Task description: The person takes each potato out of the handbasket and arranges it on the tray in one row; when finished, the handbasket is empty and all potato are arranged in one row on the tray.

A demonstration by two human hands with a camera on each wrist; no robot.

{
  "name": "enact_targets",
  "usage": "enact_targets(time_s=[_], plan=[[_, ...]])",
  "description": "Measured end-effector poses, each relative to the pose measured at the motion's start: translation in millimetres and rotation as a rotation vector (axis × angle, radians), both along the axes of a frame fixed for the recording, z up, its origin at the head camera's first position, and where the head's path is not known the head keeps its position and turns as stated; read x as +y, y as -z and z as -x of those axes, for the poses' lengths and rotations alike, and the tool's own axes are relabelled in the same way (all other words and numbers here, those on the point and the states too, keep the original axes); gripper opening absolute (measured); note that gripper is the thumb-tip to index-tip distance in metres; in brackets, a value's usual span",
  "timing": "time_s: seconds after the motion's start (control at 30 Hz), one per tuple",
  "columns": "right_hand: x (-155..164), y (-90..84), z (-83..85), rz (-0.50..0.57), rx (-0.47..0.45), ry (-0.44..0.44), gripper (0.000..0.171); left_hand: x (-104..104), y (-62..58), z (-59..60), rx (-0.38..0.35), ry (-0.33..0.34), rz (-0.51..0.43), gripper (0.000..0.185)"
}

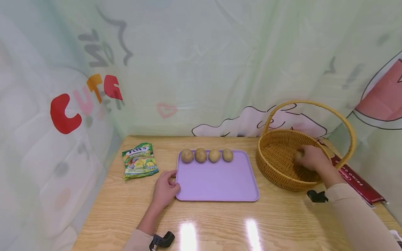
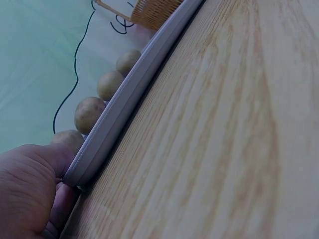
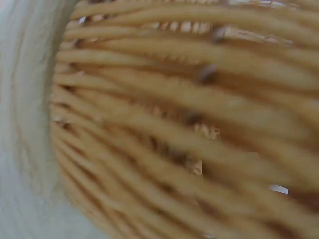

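Note:
Four-sided and shallow, a purple tray (image 1: pixel 216 179) lies on the wooden table with several potatoes (image 1: pixel 200 155) in a row along its far edge. At the tray's left edge, my left hand (image 1: pixel 164 188) pinches the rim; the left wrist view shows the thumb over the tray side (image 2: pixel 112 122) and fingers below. My right hand (image 1: pixel 311 158) is down inside a wicker basket (image 1: pixel 271 167) at the right. Its fingers hold a potato (image 1: pixel 298 157), mostly covered by the hand. Blurred basket weave (image 3: pixel 164 99) fills the right wrist view, hiding that hand there.
A green candy bag (image 1: pixel 140 161) lies left of the tray. The basket's tall handle (image 1: pixel 314 103) arches over the right arm. Behind and beneath the basket's right side is a dark red package (image 1: pixel 361 184). A printed curtain (image 1: pixel 201 69) hangs along the table's back edge.

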State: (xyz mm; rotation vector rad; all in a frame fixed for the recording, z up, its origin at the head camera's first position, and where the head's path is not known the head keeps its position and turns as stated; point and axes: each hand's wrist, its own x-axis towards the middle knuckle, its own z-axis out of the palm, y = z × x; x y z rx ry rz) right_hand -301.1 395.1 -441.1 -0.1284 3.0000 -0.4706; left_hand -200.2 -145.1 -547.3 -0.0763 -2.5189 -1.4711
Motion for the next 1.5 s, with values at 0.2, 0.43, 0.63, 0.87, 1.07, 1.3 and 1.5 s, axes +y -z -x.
enact_targets(time_s=[0.2, 0.43, 0.63, 0.87, 1.07, 1.3, 1.5], plan=[[-18, -11.9, -1.7, 0.014, 0.08, -0.043, 0.051, 0, -0.2, -1.2, -0.009, -0.001, -0.005, 0.049], [-43, -27.2, -3.1, 0.032, 0.134, -0.114, 0.052, 0, -1.7, -1.8, -0.016, -0.003, 0.005, 0.049], [-67, -36.9, -1.7, 0.031, 0.16, -0.148, 0.052, 0, -1.5, -1.7, -0.015, -0.007, 0.005, 0.049], [-94, -47.8, -5.1, 0.054, 0.175, -0.188, 0.046, -1, -1.9, -1.9, -0.01, -0.012, 0.01, 0.049], [-119, -50.2, -8.9, 0.074, 0.174, -0.216, 0.047, 0, -2.6, -1.6, -0.005, -0.007, 0.006, 0.049], [-146, -44.8, -5.6, 0.092, 0.172, -0.246, 0.05, 0, -3.0, -1.3, -0.01, -0.007, 0.004, 0.049], [-167, -32.8, -1.6, 0.117, 0.177, -0.284, 0.054, 1, -2.4, -1.1, -0.013, -0.007, 0.01, 0.049]])
